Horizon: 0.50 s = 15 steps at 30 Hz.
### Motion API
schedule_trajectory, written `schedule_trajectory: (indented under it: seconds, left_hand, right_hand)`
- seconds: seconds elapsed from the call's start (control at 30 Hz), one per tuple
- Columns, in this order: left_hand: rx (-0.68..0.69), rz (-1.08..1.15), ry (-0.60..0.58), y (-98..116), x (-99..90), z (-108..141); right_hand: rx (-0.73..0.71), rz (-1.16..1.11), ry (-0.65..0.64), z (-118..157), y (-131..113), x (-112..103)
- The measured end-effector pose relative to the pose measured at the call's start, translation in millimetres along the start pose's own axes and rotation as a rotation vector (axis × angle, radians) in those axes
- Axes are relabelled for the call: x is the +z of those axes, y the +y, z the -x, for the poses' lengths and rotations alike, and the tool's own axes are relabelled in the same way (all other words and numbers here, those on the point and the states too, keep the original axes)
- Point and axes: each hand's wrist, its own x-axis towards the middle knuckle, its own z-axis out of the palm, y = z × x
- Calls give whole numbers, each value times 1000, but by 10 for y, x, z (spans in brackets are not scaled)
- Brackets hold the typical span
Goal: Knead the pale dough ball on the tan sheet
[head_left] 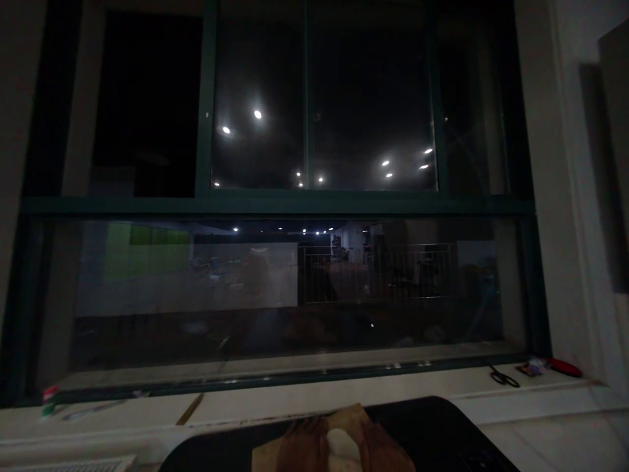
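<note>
At the bottom edge, my left hand (302, 450) and my right hand (387, 450) flank a pale, rounded object (343, 447). Both hands are closed against its sides, fingers bent; dim light hides the fingertips. What kind of object it is cannot be made out, and its lower part runs out of view. A tan sheet (354, 415), paper-like or board-like, shows behind and beneath the hands, with another tan corner (264, 457) left of my left hand. All this is over a black, round-cornered surface (422, 419).
Beyond the black surface runs a pale windowsill (275, 396) below a green-framed window (314, 202). Black-handled scissors (504, 377), a small packet (534, 367) and a red-handled item (565, 367) lie at right. A thin brown strip (189, 410) and a red-and-green container (50, 400) are at left.
</note>
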Motion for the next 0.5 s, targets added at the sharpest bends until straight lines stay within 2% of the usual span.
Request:
schedule_trajectory:
  seconds: [0.07, 0.2, 0.3, 0.5]
  left_hand:
    - [-25, -32, -14, 21, -40, -72]
    - [-50, -108, -14, 44, -99, -219]
    - [-48, -134, -3, 30, -93, -356]
    - [13, -258, 17, -64, -37, -642]
  right_hand:
    - [25, -49, -8, -87, 82, 14]
    - [47, -239, -70, -278, 135, -108]
    - [127, -222, -127, -430, 123, -143]
    - [226, -188, -222, -730, 170, 84]
